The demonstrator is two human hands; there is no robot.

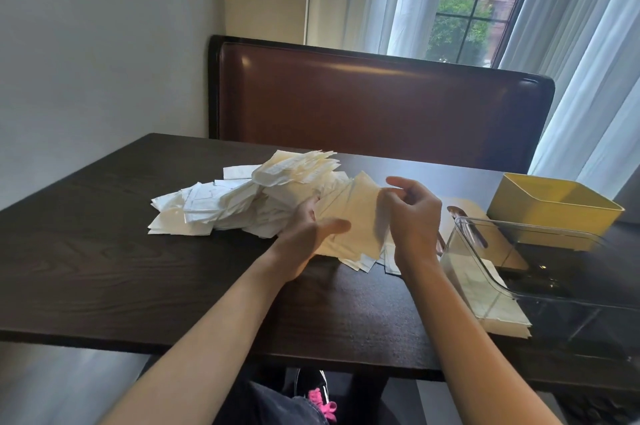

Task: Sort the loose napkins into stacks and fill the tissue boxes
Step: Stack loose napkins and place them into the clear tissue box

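Observation:
A messy pile of white loose napkins covers the middle of the dark table. My left hand holds a fanned bunch of napkins from below, thumb lying across the top. My right hand pinches the bunch's right edge with curled fingers. A clear plastic tissue box stands at the right, with a flat napkin stack showing through it. Behind it sits a yellow tissue box, open on top.
A brown padded bench back runs along the table's far side, a window with pale curtains behind it. A wall stands to the left. A dark, elongated object lies beside the clear box. My knees and a shoe show under the near edge.

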